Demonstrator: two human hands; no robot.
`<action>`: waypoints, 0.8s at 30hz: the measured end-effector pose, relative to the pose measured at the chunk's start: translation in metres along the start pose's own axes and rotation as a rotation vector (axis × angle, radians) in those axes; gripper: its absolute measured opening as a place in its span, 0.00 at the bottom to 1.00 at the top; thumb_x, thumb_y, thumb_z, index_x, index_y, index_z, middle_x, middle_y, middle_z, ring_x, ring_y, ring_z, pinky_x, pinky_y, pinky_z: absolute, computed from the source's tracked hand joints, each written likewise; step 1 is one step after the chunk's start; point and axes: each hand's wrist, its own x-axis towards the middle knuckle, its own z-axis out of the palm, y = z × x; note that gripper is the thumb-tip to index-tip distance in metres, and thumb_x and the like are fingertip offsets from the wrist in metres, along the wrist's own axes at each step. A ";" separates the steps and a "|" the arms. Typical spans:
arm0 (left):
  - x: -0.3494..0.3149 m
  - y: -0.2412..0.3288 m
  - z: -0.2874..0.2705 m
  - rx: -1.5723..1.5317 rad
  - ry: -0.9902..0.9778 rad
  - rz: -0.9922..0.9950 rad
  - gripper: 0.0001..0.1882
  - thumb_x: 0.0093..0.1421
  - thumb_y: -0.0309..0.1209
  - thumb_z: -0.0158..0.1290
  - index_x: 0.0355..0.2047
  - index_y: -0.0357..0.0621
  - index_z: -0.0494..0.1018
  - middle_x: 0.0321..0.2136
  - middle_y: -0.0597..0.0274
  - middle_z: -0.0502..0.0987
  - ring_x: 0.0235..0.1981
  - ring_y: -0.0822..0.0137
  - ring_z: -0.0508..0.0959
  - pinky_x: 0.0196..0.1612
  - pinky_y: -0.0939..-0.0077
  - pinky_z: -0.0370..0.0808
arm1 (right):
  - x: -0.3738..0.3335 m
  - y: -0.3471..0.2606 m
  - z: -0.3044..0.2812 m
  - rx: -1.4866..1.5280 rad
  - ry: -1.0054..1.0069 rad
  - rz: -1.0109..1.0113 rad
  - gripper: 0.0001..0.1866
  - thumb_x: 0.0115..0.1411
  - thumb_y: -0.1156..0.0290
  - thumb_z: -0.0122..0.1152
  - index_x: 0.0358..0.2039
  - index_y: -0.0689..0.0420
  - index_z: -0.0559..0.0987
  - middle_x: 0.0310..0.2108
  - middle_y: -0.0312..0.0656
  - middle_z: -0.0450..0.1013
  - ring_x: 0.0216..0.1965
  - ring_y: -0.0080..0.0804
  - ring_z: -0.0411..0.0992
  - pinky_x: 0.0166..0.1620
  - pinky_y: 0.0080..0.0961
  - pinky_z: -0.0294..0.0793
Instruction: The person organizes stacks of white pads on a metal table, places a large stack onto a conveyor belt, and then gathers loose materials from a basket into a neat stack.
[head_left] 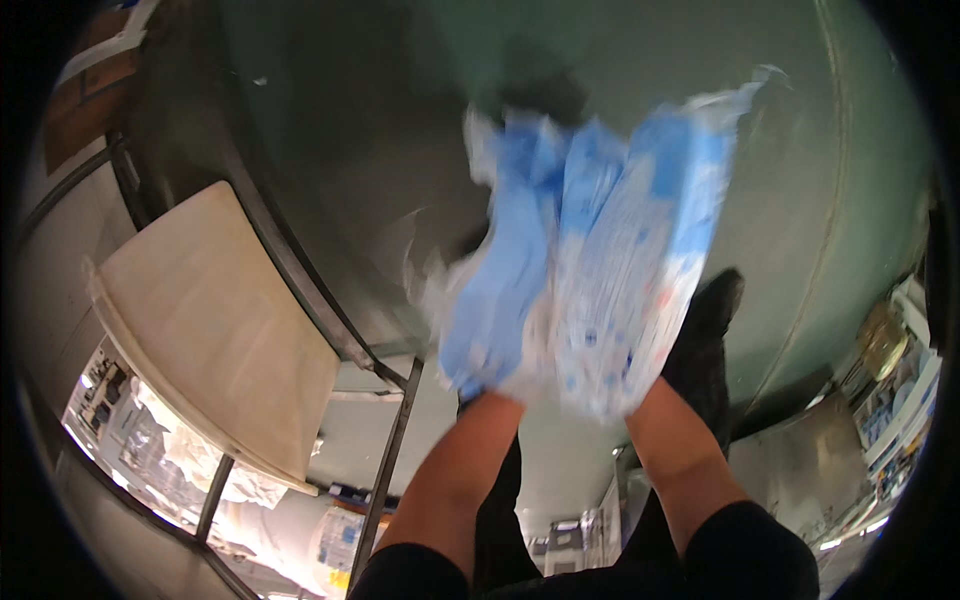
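Two blue-and-white plastic bags, or one bag with two parts, are held up in front of me, smeared by motion. The left part [500, 290] is mostly light blue with clear, crinkled film at its edge. The right part [630, 260] is larger, pale with blue ends and small printed marks. My left forearm [455, 460] runs up to the lower end of the left part, and my right forearm [685, 450] meets the lower end of the right part. Both hands are covered by the plastic, so their fingers do not show, but the bags hang from them above the floor.
On the left, a cream-coloured board [220, 330] rests on a dark metal frame [300, 270]. A green floor [780, 130] spreads ahead. At the right stand a metal panel [810, 460] and shelves with goods [895, 410]. My dark shoe [720, 300] is behind the bags.
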 end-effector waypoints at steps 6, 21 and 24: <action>-0.189 0.073 0.042 0.039 -0.237 0.210 0.26 0.52 0.36 0.48 0.52 0.42 0.61 0.44 0.53 0.70 0.46 0.55 0.69 0.49 0.65 0.64 | -0.196 -0.001 -0.064 -0.025 -0.302 0.215 0.35 0.43 0.80 0.62 0.54 0.60 0.61 0.46 0.47 0.68 0.44 0.41 0.69 0.44 0.43 0.71; -0.507 0.479 -0.097 -0.038 0.196 0.778 0.13 0.55 0.34 0.48 0.40 0.46 0.72 0.35 0.55 0.75 0.36 0.62 0.76 0.42 0.72 0.71 | -0.581 -0.181 -0.343 0.395 0.236 -0.779 0.32 0.33 0.85 0.54 0.46 0.63 0.67 0.42 0.48 0.69 0.42 0.43 0.68 0.44 0.35 0.68; -0.509 0.539 -0.124 0.091 0.242 0.863 0.13 0.54 0.35 0.49 0.38 0.48 0.73 0.35 0.57 0.75 0.34 0.62 0.76 0.39 0.71 0.72 | -0.598 -0.229 -0.428 0.554 0.498 -0.906 0.31 0.35 0.84 0.52 0.47 0.63 0.67 0.43 0.49 0.69 0.44 0.43 0.68 0.45 0.33 0.67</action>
